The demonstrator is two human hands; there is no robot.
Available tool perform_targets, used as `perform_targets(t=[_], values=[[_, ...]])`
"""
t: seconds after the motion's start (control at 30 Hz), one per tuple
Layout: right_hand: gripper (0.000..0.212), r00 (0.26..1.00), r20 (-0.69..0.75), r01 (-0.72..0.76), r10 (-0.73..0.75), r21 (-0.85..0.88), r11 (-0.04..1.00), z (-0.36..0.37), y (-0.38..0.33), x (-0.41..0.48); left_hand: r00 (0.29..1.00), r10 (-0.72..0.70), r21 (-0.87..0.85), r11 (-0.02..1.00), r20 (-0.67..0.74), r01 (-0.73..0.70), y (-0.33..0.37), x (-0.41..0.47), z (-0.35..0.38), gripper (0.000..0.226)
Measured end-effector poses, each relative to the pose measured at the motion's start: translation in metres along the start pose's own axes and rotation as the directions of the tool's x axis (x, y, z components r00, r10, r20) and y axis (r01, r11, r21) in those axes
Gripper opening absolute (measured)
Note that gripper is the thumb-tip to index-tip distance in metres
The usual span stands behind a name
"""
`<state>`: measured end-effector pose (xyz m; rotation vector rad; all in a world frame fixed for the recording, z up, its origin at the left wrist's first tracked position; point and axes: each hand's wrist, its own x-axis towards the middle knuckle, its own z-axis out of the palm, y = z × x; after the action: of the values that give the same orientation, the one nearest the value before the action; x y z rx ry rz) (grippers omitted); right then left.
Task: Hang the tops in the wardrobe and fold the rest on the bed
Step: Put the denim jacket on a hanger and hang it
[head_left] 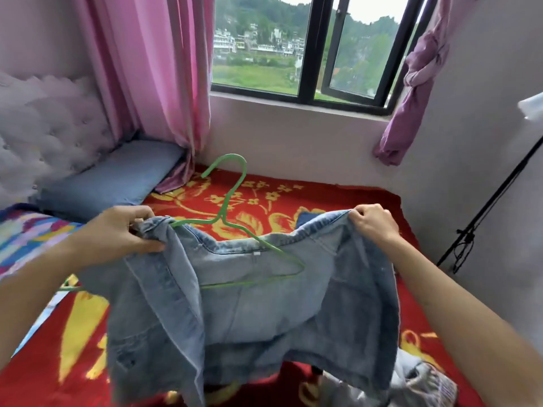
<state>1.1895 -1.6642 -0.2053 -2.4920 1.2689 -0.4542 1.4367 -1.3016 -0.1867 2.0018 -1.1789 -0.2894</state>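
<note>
Both hands hold a denim jacket [264,304] stretched open between them, lining side facing the person. The left hand [126,230] grips one shoulder edge with curled fingers and the thumb pressed on the cloth. The right hand [373,223] pinches the opposite shoulder edge in a closed fist. Pulling the top edge wide like this keeps the neck and shoulders open, probably so that the green wire hanger [226,204] can be seated.

One arm of the hanger disappears under the cloth right beside the left hand. Whether that hand also holds the wire cannot be told. The other arm and the bottom bar lie bare across the inside of the back panel, between the hands and nearer the left one. It stops well short of the right hand's shoulder, so that side looks not yet fitted. The hook rises above and between the hands.

The jacket hangs below the hands, over the bed [323,201]. A crumpled garment [420,377] lies under the right forearm.
</note>
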Motion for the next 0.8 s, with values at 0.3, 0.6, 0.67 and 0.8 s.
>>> perform_targets(t=[0.3, 0.6, 0.67, 0.8], values=[[0.036, 0.994, -0.086, 0.076, -0.069, 0.084, 0.994, -0.029, -0.026, -0.014, 0.996, 0.091, -0.182, 0.979, 0.008, -0.088, 0.017, 0.009, 0.013, 0.049], [0.039, 0.944, -0.027, 0.327, -0.329, 0.205, 0.923, -0.032, -0.087, -0.074, 0.702, 0.173, 0.374, 0.916, -0.691, 0.142, 0.024, 0.011, 0.053, 0.017], [0.029, 0.863, 0.205, 0.405, -0.462, 0.266, 0.875, -0.030, -0.084, -0.088, 0.638, 0.172, 0.345, 0.925, -0.751, 0.157, 0.021, 0.009, 0.041, 0.019], [0.049, 0.841, 0.069, 0.516, -0.537, 0.198, 0.833, -0.035, -0.069, -0.071, 0.621, 0.070, 0.130, 0.990, -0.781, 0.053, 0.007, 0.005, 0.017, 0.015]])
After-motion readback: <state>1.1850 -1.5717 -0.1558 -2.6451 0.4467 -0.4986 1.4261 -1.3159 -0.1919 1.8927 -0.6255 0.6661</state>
